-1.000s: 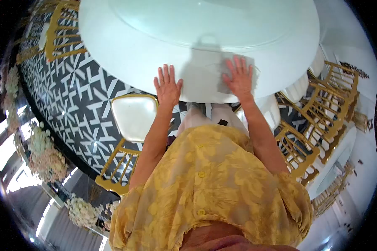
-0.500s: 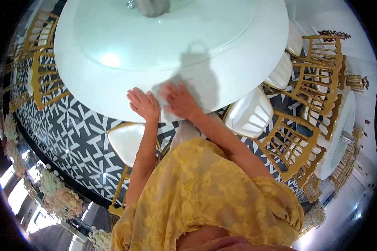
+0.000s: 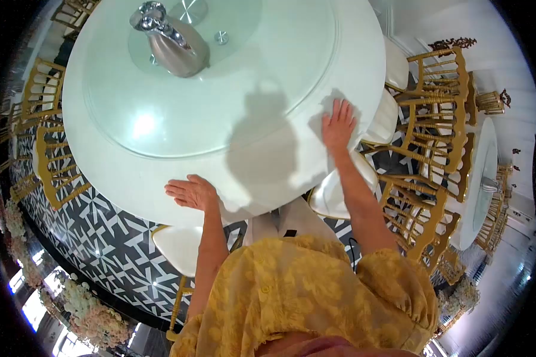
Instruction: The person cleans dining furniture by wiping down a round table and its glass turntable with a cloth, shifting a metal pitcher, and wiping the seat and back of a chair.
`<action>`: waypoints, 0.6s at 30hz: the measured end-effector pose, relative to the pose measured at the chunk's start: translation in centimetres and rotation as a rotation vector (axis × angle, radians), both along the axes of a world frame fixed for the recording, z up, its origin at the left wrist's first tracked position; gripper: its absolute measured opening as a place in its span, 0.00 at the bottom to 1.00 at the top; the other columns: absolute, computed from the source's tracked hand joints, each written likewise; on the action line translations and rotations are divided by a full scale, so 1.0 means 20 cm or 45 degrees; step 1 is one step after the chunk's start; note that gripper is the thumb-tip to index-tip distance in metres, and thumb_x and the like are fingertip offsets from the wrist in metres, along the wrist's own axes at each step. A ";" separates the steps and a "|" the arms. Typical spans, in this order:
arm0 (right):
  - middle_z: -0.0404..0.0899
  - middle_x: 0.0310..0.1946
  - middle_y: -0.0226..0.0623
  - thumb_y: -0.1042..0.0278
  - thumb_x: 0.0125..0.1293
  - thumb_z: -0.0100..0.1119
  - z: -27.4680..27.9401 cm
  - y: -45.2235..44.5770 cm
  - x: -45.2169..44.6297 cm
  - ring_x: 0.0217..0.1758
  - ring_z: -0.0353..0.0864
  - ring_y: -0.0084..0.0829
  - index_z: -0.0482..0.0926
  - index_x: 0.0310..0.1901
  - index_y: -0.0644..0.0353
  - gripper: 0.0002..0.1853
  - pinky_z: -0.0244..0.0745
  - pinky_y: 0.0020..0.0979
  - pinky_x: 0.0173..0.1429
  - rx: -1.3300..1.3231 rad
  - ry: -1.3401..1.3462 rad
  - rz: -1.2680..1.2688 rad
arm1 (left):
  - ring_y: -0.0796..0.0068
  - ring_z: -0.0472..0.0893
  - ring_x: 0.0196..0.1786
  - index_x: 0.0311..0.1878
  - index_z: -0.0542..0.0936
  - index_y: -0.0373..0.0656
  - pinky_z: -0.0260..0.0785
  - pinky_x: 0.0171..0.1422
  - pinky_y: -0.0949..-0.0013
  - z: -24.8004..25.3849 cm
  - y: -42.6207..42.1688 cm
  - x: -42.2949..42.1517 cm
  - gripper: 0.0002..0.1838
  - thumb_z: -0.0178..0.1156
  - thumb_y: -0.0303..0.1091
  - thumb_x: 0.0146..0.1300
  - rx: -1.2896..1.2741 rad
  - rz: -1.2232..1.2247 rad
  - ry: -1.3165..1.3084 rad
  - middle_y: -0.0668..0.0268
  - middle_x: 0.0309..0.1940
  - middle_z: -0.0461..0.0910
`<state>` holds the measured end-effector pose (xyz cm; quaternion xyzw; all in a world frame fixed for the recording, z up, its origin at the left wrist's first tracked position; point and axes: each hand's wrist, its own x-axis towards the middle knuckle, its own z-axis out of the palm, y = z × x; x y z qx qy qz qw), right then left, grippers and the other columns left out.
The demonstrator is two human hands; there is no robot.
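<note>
One white table (image 3: 131, 178) bears one metal pitcher (image 3: 177, 50); over the table's near side, left hand (image 3: 193, 193) and right hand (image 3: 338, 126) hold fingers straight.

Right hand (image 3: 337, 127) swung outward; jug (image 3: 180, 52) now wholly visible

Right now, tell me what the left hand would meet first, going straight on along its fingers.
The left hand would cross the white table, then probably meet the gold chair beyond the rim; depth is unclear, so it might pass above.
</note>
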<state>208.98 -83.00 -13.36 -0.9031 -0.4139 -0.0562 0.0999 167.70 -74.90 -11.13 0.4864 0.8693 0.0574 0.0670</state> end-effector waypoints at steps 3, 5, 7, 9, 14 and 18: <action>0.53 0.79 0.47 0.45 0.68 0.57 0.15 -0.01 -0.39 0.82 0.48 0.50 0.61 0.76 0.52 0.39 0.43 0.64 0.78 -0.185 0.142 0.517 | 0.56 0.37 0.85 0.80 0.44 0.34 0.32 0.84 0.52 0.06 0.01 0.03 0.40 0.36 0.53 0.76 -0.055 0.030 -0.007 0.50 0.83 0.38; 0.53 0.79 0.42 0.45 0.66 0.59 0.25 -0.08 -0.57 0.82 0.50 0.47 0.62 0.75 0.53 0.39 0.43 0.64 0.79 -0.193 0.288 0.853 | 0.56 0.39 0.85 0.80 0.45 0.35 0.34 0.84 0.52 0.03 0.00 0.01 0.40 0.36 0.53 0.75 -0.065 0.024 0.056 0.51 0.83 0.39; 0.54 0.79 0.36 0.44 0.65 0.60 0.24 -0.17 -0.53 0.83 0.49 0.44 0.62 0.75 0.45 0.38 0.42 0.63 0.80 -0.242 0.404 1.050 | 0.56 0.40 0.84 0.80 0.47 0.35 0.35 0.83 0.52 0.01 0.01 0.01 0.40 0.37 0.54 0.75 -0.062 0.032 0.088 0.50 0.82 0.41; 0.54 0.79 0.32 0.44 0.65 0.60 0.25 -0.20 -0.30 0.83 0.48 0.43 0.63 0.75 0.39 0.38 0.41 0.63 0.80 -0.376 0.418 1.165 | 0.55 0.42 0.84 0.80 0.48 0.35 0.37 0.83 0.51 -0.01 -0.01 0.00 0.39 0.37 0.53 0.75 -0.022 -0.002 0.126 0.50 0.82 0.43; 0.53 0.80 0.28 0.45 0.65 0.59 0.22 0.03 0.38 0.82 0.49 0.43 0.64 0.74 0.30 0.35 0.41 0.66 0.79 -0.375 0.054 0.826 | 0.53 0.46 0.83 0.79 0.51 0.34 0.40 0.82 0.51 -0.02 -0.01 -0.02 0.39 0.38 0.52 0.75 0.020 -0.023 0.175 0.48 0.81 0.46; 0.50 0.81 0.30 0.43 0.71 0.53 0.17 0.32 0.84 0.83 0.48 0.43 0.59 0.77 0.32 0.34 0.43 0.60 0.80 -0.312 -0.004 0.591 | 0.53 0.46 0.83 0.79 0.52 0.35 0.41 0.82 0.51 -0.02 0.00 0.00 0.38 0.39 0.52 0.75 0.030 -0.004 0.178 0.49 0.81 0.48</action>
